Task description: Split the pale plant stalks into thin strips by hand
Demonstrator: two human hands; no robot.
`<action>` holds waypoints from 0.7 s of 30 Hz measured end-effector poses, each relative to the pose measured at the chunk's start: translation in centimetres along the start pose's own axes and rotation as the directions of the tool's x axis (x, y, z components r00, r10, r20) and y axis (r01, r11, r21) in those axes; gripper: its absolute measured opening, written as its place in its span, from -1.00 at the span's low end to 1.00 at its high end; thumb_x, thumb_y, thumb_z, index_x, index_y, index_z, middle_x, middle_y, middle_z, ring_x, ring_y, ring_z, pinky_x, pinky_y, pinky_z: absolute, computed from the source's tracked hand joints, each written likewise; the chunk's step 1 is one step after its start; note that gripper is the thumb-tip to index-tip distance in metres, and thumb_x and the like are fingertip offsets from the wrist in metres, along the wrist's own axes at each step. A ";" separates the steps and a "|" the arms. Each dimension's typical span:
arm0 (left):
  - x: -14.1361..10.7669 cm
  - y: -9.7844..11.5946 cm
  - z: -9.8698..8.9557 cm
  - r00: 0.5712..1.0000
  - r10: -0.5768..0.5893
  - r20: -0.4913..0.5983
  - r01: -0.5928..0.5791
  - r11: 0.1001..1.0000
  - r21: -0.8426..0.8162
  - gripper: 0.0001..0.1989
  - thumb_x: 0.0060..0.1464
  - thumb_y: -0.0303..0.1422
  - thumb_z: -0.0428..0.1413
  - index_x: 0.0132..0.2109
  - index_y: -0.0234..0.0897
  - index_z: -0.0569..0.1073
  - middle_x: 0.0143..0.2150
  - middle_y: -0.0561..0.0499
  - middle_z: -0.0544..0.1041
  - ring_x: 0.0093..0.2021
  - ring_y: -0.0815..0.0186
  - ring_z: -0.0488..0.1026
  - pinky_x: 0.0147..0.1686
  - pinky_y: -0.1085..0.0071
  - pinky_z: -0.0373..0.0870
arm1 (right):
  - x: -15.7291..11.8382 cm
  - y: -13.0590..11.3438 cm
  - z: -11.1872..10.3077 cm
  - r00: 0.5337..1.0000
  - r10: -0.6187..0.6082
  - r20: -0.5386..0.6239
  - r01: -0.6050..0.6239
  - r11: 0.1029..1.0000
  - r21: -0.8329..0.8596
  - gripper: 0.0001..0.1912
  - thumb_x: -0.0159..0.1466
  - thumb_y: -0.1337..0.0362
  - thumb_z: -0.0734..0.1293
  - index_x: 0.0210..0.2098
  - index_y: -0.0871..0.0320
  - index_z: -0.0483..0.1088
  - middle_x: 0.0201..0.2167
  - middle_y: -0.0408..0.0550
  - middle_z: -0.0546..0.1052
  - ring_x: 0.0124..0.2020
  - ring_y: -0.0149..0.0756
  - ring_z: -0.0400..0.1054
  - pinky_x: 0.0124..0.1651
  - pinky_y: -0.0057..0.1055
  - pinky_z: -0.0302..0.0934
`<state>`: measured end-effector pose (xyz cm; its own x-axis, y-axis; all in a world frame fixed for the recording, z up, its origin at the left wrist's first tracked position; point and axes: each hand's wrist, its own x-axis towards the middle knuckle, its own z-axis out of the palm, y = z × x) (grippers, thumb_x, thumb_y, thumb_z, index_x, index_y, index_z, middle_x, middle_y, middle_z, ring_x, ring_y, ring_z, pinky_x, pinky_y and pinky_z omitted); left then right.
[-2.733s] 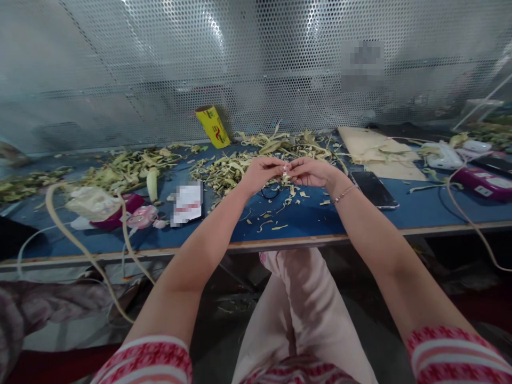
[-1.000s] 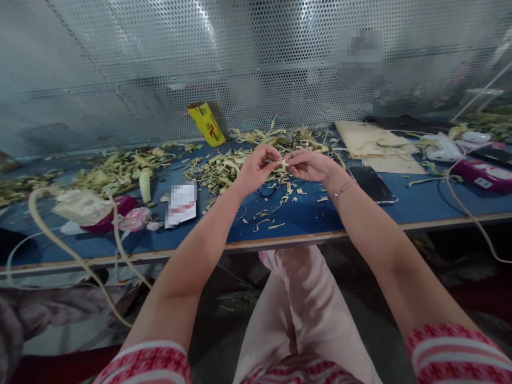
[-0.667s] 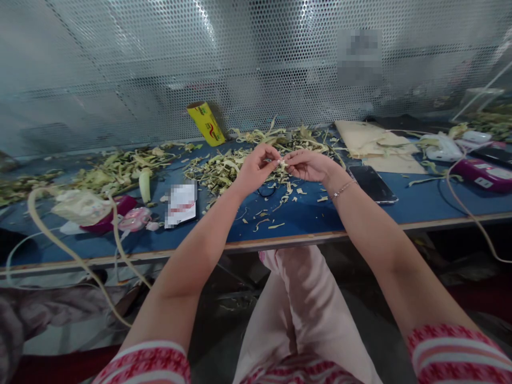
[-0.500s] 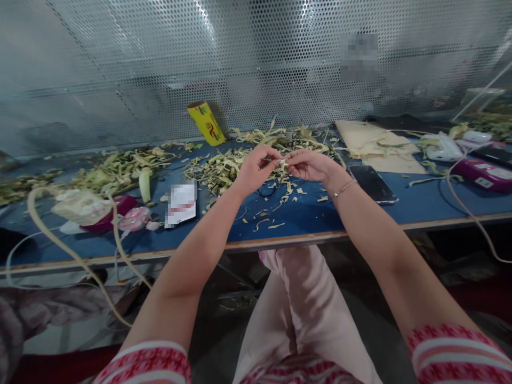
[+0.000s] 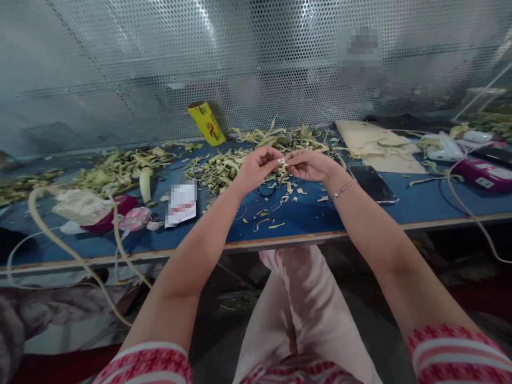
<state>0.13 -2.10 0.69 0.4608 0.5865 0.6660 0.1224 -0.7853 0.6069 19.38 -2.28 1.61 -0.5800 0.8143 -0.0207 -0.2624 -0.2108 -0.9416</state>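
Over the middle of the blue table (image 5: 304,216), my left hand (image 5: 258,168) and my right hand (image 5: 310,165) meet fingertip to fingertip. Between them is a small pale piece of plant (image 5: 282,161), pinched by both; its exact kind is too small to make out. Behind and to the left of my hands spreads a pile of green and yellowish plant scraps (image 5: 216,173). Pale shreds (image 5: 276,225) lie scattered below my hands, and a thin black loop (image 5: 267,192) rests beside my left wrist.
A dark phone (image 5: 374,184) lies right of my right wrist. Cardboard (image 5: 370,140) is behind it. A yellow box (image 5: 208,124) leans at the perforated metal wall (image 5: 256,64). At left are another scrap heap (image 5: 112,173), a phone-like item (image 5: 181,205) and a looping pale cable (image 5: 72,256).
My hands stay in nearly the same place, with only a slight shift of the fingers around the small pale piece. Nothing else visibly moves.
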 end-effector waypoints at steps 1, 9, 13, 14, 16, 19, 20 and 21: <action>0.1 -0.3 0.1 1.000 -0.011 -0.005 0.011 0.999 -0.034 -0.72 0.10 -0.14 0.09 -0.22 -0.28 0.42 -0.40 0.03 0.47 -0.41 0.45 0.42 -0.37 0.46 0.41 | 0.0 0.0 0.0 1.000 0.001 -0.001 -0.001 1.000 -0.001 -0.90 0.21 0.57 0.25 -0.34 0.31 0.33 -0.58 -0.17 0.44 -0.56 -0.61 0.36 -0.42 -0.74 0.32; 0.2 -2.1 0.7 0.997 -0.075 -0.007 0.073 0.990 -0.124 -0.70 0.13 -0.10 0.05 -0.21 -0.26 0.43 -0.40 0.03 0.48 -0.42 0.44 0.43 -0.42 0.48 0.41 | -0.1 0.0 0.3 1.000 -0.012 0.003 0.012 1.000 -0.016 -0.91 0.19 0.57 0.27 -0.37 0.32 0.34 -0.58 -0.17 0.44 -0.57 -0.60 0.36 -0.44 -0.73 0.31; 0.1 -1.2 0.4 0.999 -0.048 -0.009 0.047 0.998 -0.052 -0.68 0.12 -0.09 0.05 -0.21 -0.27 0.44 -0.40 0.02 0.49 -0.42 0.44 0.43 -0.40 0.47 0.40 | -0.1 0.1 0.2 1.000 -0.008 0.005 0.008 1.000 -0.012 -0.91 0.20 0.57 0.27 -0.37 0.31 0.34 -0.58 -0.17 0.44 -0.56 -0.60 0.37 -0.43 -0.73 0.32; 0.1 -0.8 0.3 0.999 -0.037 -0.011 0.037 0.999 -0.030 -0.69 0.12 -0.09 0.05 -0.22 -0.27 0.44 -0.41 0.02 0.49 -0.42 0.44 0.42 -0.40 0.47 0.39 | 0.0 0.1 0.1 1.000 -0.010 0.005 0.010 1.000 -0.010 -0.92 0.20 0.56 0.28 -0.37 0.31 0.35 -0.57 -0.17 0.44 -0.55 -0.60 0.37 -0.42 -0.73 0.32; 0.1 -0.4 0.1 1.000 -0.017 -0.020 0.017 1.000 -0.001 -0.71 0.12 -0.12 0.07 -0.23 -0.27 0.44 -0.43 0.03 0.48 -0.43 0.44 0.42 -0.40 0.47 0.38 | 0.0 0.1 0.0 1.000 -0.012 0.012 0.012 1.000 -0.011 -0.92 0.20 0.56 0.28 -0.36 0.32 0.35 -0.57 -0.16 0.45 -0.54 -0.59 0.37 -0.42 -0.72 0.32; 0.0 -0.1 0.1 0.999 -0.007 -0.032 0.007 1.000 0.010 -0.77 0.11 -0.18 0.09 -0.25 -0.28 0.44 -0.45 0.04 0.46 -0.45 0.45 0.40 -0.41 0.48 0.37 | 0.1 0.1 -0.1 1.000 -0.007 0.027 0.007 1.000 -0.013 -0.92 0.21 0.56 0.27 -0.36 0.33 0.35 -0.57 -0.16 0.45 -0.55 -0.59 0.37 -0.43 -0.72 0.32; 0.0 -0.1 0.1 0.999 -0.007 -0.035 0.007 1.000 0.010 -0.78 0.11 -0.20 0.09 -0.25 -0.28 0.45 -0.45 0.04 0.46 -0.45 0.45 0.40 -0.42 0.49 0.36 | 0.1 0.1 -0.1 1.000 -0.002 0.027 0.003 1.000 -0.011 -0.92 0.21 0.56 0.27 -0.36 0.33 0.35 -0.58 -0.16 0.45 -0.55 -0.59 0.37 -0.44 -0.72 0.32; 0.0 -0.1 0.1 0.999 -0.006 -0.038 0.007 1.000 0.012 -0.80 0.11 -0.22 0.09 -0.25 -0.28 0.45 -0.45 0.04 0.46 -0.45 0.45 0.40 -0.42 0.49 0.36 | 0.1 0.1 0.0 1.000 0.002 0.022 -0.002 1.000 -0.009 -0.92 0.21 0.57 0.26 -0.36 0.33 0.35 -0.58 -0.16 0.45 -0.56 -0.60 0.37 -0.44 -0.72 0.32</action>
<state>0.18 -2.04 0.54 0.4261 0.5987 0.6782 0.1360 -0.7836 0.6062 19.31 -2.23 1.52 -0.5975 0.8018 -0.0153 -0.2541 -0.2074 -0.9447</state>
